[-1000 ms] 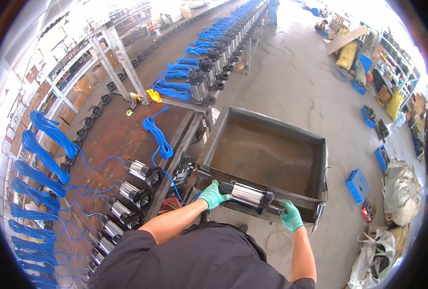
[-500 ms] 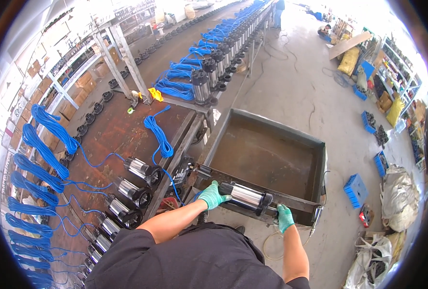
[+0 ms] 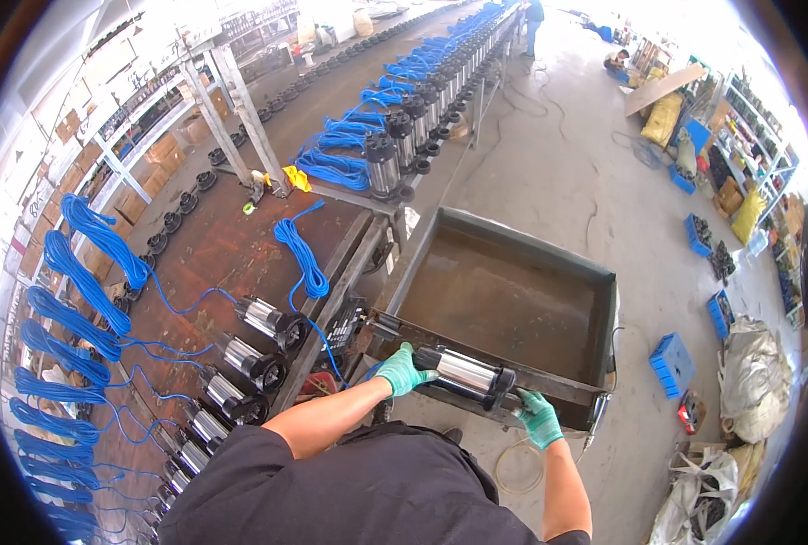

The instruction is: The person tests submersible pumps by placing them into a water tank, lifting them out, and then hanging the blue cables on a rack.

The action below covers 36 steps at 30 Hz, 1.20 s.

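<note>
A submersible pump (image 3: 465, 374) with a silver cylinder and black ends lies on its side on the metal ledge at the near edge of a water tank. My left hand (image 3: 404, 369), in a green glove, is wrapped round the pump's black left end. Just past its right end is my gloved right hand (image 3: 538, 419), fingers curled in by a small part at the ledge; what they hold is hidden. A blue cable (image 3: 327, 338) runs from the bench down toward the pump's left end, its coil (image 3: 304, 259) lying on the bench.
Brownish water fills the tank (image 3: 615, 309) ahead. On the rusty bench (image 3: 231, 238) to my left lie several similar pumps (image 3: 263, 316) with coiled blue cables. More pumps (image 3: 383, 165) stand in a long row beyond. Blue crates (image 3: 672, 365) and sacks (image 3: 756, 368) sit on the floor at right.
My right hand has shifted slightly up and left toward the pump's right end, its fingers curling in more. The left hand keeps its hold, and the pump stays in place.
</note>
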Available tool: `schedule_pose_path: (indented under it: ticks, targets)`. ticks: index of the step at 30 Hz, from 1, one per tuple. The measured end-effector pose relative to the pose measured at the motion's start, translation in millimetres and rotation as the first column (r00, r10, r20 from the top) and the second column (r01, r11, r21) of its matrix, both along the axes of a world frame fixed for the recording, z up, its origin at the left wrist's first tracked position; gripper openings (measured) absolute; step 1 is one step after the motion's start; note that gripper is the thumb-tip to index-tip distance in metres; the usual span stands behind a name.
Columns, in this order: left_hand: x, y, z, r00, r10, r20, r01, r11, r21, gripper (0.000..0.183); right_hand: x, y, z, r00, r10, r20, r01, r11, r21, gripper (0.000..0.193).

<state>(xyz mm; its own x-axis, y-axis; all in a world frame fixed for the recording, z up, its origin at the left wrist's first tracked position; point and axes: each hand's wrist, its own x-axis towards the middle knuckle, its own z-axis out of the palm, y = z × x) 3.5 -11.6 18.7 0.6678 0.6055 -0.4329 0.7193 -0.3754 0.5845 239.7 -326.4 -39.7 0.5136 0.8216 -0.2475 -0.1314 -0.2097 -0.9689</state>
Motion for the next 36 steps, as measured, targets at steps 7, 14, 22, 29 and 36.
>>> schedule_pose_path:
  ticks: [7, 14, 22, 29, 36]
  targets:
    - [-1, -1, -1, 0.997, 0.067, 0.032, -0.064, 0.995, -0.072, 0.101, 6, 8, 8, 0.960, -0.099, -0.263, 0.060, 0.987, -0.151, 0.042]
    - [0, -2, -2, 0.992, 0.093, 0.086, -0.089, 0.995, -0.052, 0.094, -10, 4, 0, 0.962, -0.234, -0.141, 0.220, 0.969, -0.109, 0.047]
    - [-6, -6, -24, 0.970, 0.151, 0.189, -0.126, 0.983, -0.137, 0.089, -13, 10, 1, 0.935, -0.346, -0.081, 0.321, 0.919, -0.231, 0.037]
    - [-8, 0, -29, 0.952, 0.153, 0.264, -0.121, 0.984, -0.133, 0.064, -11, -18, 5, 0.599, -0.372, 0.709, 0.594, 0.800, -0.083, 0.043]
    - [-2, 3, -20, 0.948, 0.171, 0.268, -0.134, 0.980, -0.150, 0.065, 14, -110, 0, 0.395, -0.350, 0.849, 0.896, 0.349, -0.274, 0.078]
